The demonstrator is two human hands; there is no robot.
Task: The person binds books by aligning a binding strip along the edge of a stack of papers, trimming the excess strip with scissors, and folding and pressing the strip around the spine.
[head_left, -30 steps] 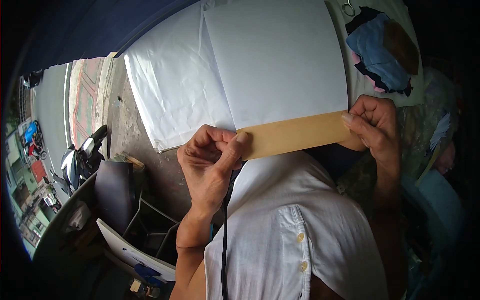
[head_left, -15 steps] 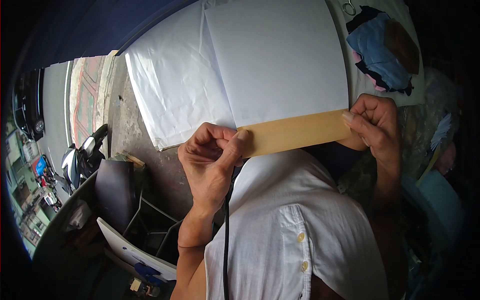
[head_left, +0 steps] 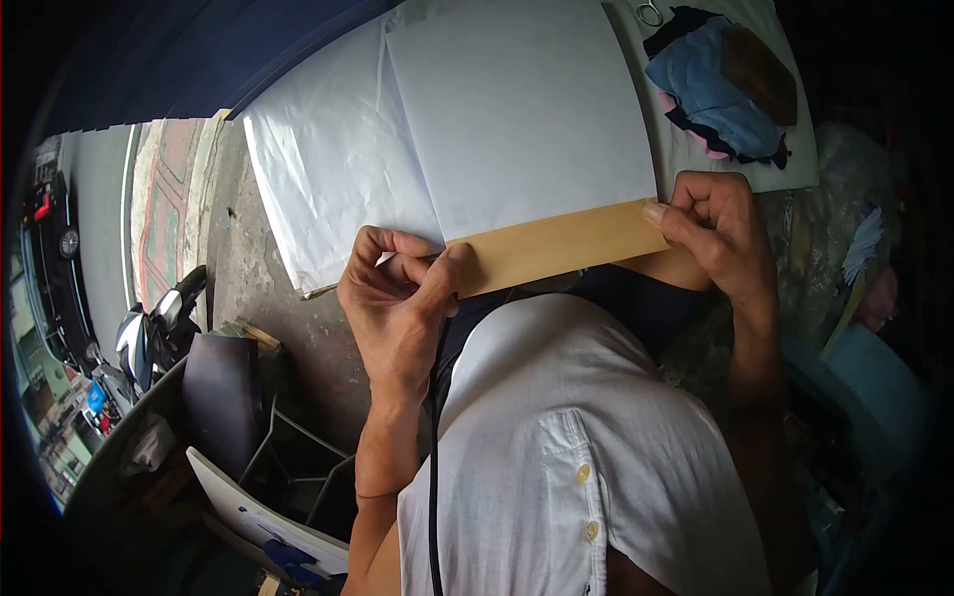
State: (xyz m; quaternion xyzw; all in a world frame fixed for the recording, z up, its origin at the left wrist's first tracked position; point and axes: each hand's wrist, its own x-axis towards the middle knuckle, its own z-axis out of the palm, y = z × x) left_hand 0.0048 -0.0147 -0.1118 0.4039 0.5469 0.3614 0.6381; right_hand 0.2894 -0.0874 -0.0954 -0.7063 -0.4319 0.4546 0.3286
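A flat tan paper strip (head_left: 561, 245) lies along the near edge of a large smooth white sheet (head_left: 527, 109). My left hand (head_left: 402, 308) pinches the strip's left end between thumb and fingers. At the other end, my right hand (head_left: 714, 238) has its thumb on top of the strip's corner and its fingers curled below and behind. Between the two hands the strip looks straight and taut. Beneath the white sheet, to the left, spreads a crinkled white covering (head_left: 328, 169). Whether the strip is joined to the sheet I cannot tell.
A bundle of blue, black and brown cloth (head_left: 720, 84) rests right of the sheet, near a metal ring handle (head_left: 650, 13). On the left are a dark bin-like panel (head_left: 224, 397), a white board (head_left: 253, 512), a parked motorbike (head_left: 159, 328) and the street.
Both hands and the strip appear a little further left, as does the whole scene on the right. Both hands keep their pinch. On the street, the black car's position differs.
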